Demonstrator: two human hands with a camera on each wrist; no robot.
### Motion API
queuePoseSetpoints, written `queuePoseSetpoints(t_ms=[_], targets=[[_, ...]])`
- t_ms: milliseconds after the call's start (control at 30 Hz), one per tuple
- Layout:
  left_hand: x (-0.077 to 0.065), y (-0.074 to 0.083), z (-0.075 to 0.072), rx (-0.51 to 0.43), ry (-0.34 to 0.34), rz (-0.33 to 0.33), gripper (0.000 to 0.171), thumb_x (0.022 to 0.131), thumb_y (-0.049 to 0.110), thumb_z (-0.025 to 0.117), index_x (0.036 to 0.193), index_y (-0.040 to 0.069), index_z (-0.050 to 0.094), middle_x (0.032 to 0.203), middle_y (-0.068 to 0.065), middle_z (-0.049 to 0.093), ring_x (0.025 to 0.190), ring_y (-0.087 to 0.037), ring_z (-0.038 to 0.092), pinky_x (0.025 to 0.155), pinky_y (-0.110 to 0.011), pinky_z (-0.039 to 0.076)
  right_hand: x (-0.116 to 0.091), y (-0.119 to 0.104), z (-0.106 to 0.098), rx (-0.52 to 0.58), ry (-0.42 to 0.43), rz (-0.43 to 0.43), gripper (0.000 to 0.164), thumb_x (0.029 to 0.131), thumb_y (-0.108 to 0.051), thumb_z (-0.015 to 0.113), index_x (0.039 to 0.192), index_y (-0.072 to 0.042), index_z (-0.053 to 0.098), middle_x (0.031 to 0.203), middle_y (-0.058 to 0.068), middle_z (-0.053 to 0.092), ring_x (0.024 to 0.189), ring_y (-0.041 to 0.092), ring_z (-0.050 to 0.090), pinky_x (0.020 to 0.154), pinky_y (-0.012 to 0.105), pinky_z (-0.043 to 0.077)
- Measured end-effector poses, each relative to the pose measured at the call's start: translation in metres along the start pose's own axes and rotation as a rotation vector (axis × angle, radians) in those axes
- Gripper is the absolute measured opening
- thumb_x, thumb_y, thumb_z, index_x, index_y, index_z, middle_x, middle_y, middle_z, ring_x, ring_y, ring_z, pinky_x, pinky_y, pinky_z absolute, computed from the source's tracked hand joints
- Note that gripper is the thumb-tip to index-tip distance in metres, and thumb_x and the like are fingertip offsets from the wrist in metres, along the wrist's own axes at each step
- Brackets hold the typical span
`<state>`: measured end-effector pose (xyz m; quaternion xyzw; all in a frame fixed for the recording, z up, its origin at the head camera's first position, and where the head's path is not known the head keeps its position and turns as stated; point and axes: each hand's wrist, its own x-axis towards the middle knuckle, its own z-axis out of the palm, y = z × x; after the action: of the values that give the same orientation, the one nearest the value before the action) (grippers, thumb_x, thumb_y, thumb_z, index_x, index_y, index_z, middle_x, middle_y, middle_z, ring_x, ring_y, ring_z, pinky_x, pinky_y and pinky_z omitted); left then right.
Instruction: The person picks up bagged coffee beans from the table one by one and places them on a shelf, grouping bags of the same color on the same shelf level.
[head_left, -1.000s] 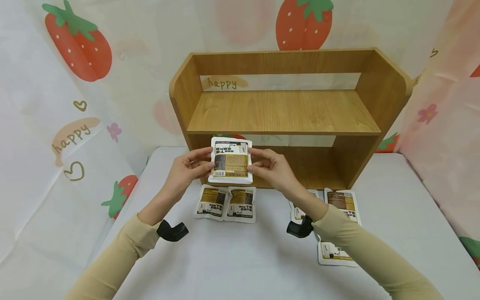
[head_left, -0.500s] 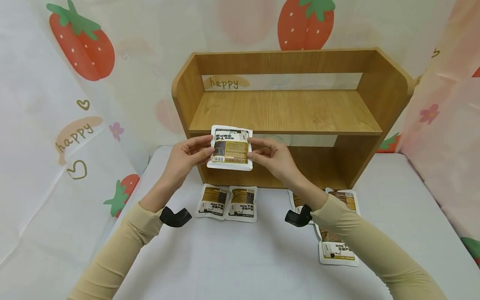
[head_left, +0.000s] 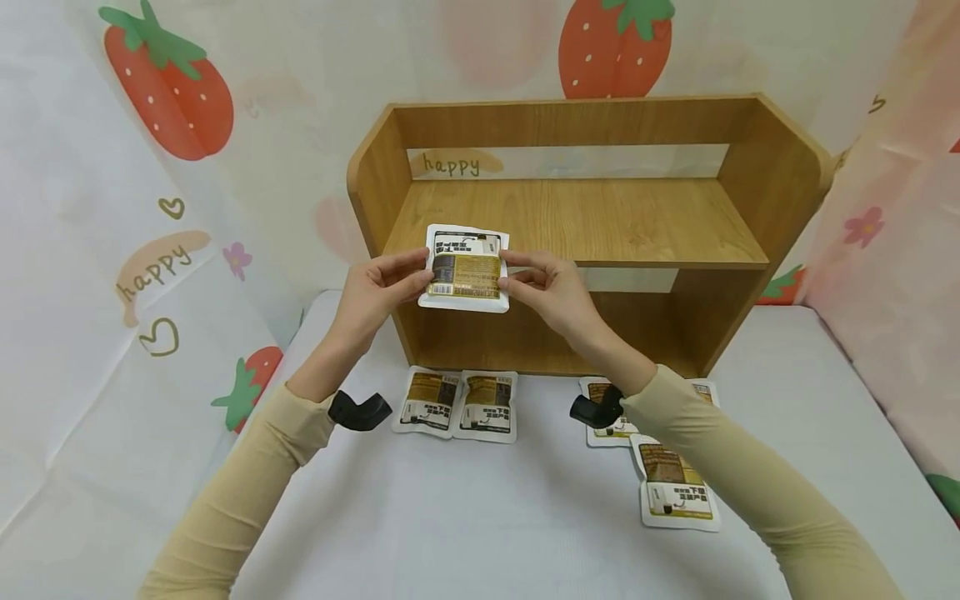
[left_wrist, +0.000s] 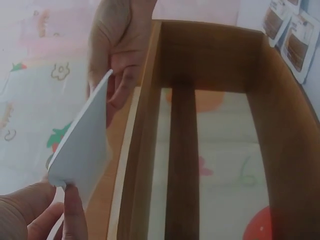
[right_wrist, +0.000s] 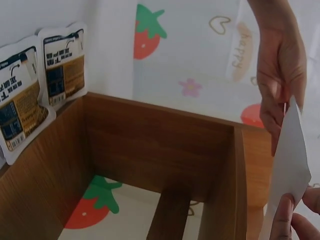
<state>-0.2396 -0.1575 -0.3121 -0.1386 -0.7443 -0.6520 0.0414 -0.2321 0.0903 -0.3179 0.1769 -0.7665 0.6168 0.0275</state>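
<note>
A flat white-edged pouch (head_left: 467,268) with a printed gold and white label is held up in front of the wooden shelf unit (head_left: 645,223), overlapping the front edge of its upper board in the head view. My left hand (head_left: 381,290) pinches its left side between thumb and fingers. On the opposite side, my right hand (head_left: 553,298) pinches the right edge the same way. Both wrist views show the pouch's plain pale side (left_wrist: 82,142), with thumb and fingers at its edges.
Two similar pouches (head_left: 427,402) lie side by side on the white table (head_left: 450,533) before the shelf's left front. Several more (head_left: 677,487) lie at the right, partly hidden under the right forearm. Strawberry-printed cloth (head_left: 285,100) hangs behind and at the sides.
Both hands have raised the pouch from in front of the lower compartment to the level of the upper board's edge. The pouches on the table stay where they were.
</note>
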Motion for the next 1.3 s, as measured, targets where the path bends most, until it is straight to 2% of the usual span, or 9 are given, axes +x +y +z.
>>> queuePoseSetpoints(t_ms=[300, 400, 567, 700, 833, 1033, 1167, 1300], targets=[[0.018, 0.004, 0.004, 0.048, 0.047, 0.030, 0.043, 0.082, 0.015, 0.071, 0.121, 0.003, 0.061, 0.120, -0.013, 0.061, 0.094, -0.010, 0.064, 0.077, -0.019, 0.051, 0.017, -0.005, -0.004, -0.015, 0.031, 0.034, 0.041, 0.086, -0.009, 0.066, 0.126, -0.009, 0.058, 0.122, 0.011, 0.060, 0.102, 0.021, 0.060, 0.076, 0.021, 0.049], [0.024, 0.005, 0.005, 0.061, 0.060, 0.041, 0.042, 0.083, 0.016, 0.071, 0.121, 0.003, 0.061, 0.121, -0.014, 0.061, 0.096, -0.012, 0.063, 0.076, -0.019, 0.051, 0.022, -0.007, -0.004, -0.044, 0.045, 0.031, 0.041, 0.086, -0.009, 0.065, 0.126, -0.009, 0.058, 0.122, 0.011, 0.060, 0.102, 0.022, 0.060, 0.076, 0.023, 0.048], [0.033, 0.006, 0.007, 0.084, 0.077, 0.049, 0.044, 0.082, 0.018, 0.071, 0.123, 0.005, 0.061, 0.119, -0.012, 0.062, 0.100, -0.014, 0.062, 0.077, -0.018, 0.050, 0.031, -0.008, -0.005, -0.063, 0.058, 0.028, 0.042, 0.087, -0.008, 0.064, 0.128, -0.008, 0.056, 0.123, 0.012, 0.059, 0.106, 0.023, 0.059, 0.085, 0.030, 0.050], [0.040, 0.007, 0.009, 0.115, 0.096, 0.053, 0.045, 0.082, 0.019, 0.071, 0.123, 0.004, 0.060, 0.120, -0.012, 0.062, 0.102, -0.017, 0.061, 0.076, -0.018, 0.051, 0.040, -0.007, -0.005, -0.072, 0.067, 0.040, 0.044, 0.087, -0.007, 0.064, 0.130, -0.009, 0.054, 0.121, 0.014, 0.061, 0.106, 0.023, 0.060, 0.080, 0.025, 0.052], [0.049, 0.007, 0.010, 0.145, 0.096, 0.026, 0.048, 0.083, 0.020, 0.071, 0.126, 0.005, 0.058, 0.120, -0.013, 0.061, 0.102, -0.019, 0.060, 0.074, -0.018, 0.051, 0.049, -0.005, -0.006, -0.080, 0.081, 0.053, 0.045, 0.086, -0.007, 0.064, 0.130, -0.010, 0.055, 0.124, 0.012, 0.059, 0.107, 0.022, 0.060, 0.072, 0.020, 0.050], [0.065, 0.006, 0.010, 0.178, 0.097, -0.001, 0.047, 0.084, 0.018, 0.069, 0.127, 0.005, 0.057, 0.123, -0.013, 0.060, 0.101, -0.017, 0.060, 0.070, -0.014, 0.050, 0.061, -0.002, -0.006, -0.068, 0.101, 0.066, 0.044, 0.086, -0.006, 0.064, 0.129, -0.009, 0.055, 0.132, 0.008, 0.051, 0.113, 0.020, 0.056, 0.080, 0.027, 0.052], [0.072, 0.005, 0.010, 0.172, 0.106, -0.024, 0.046, 0.085, 0.015, 0.067, 0.129, 0.005, 0.055, 0.125, -0.012, 0.059, 0.102, -0.017, 0.058, 0.068, -0.013, 0.047, 0.068, 0.000, -0.004, -0.057, 0.097, 0.087, 0.045, 0.086, -0.005, 0.063, 0.130, -0.011, 0.054, 0.132, 0.007, 0.053, 0.113, 0.019, 0.056, 0.076, 0.024, 0.052], [0.076, 0.004, 0.010, 0.193, 0.112, -0.035, 0.047, 0.085, 0.014, 0.066, 0.130, 0.004, 0.053, 0.129, -0.012, 0.056, 0.110, -0.019, 0.055, 0.083, -0.022, 0.048, 0.074, 0.001, -0.003, -0.056, 0.075, 0.102, 0.047, 0.086, -0.004, 0.063, 0.132, -0.011, 0.053, 0.133, 0.008, 0.052, 0.114, 0.019, 0.055, 0.076, 0.023, 0.051]])
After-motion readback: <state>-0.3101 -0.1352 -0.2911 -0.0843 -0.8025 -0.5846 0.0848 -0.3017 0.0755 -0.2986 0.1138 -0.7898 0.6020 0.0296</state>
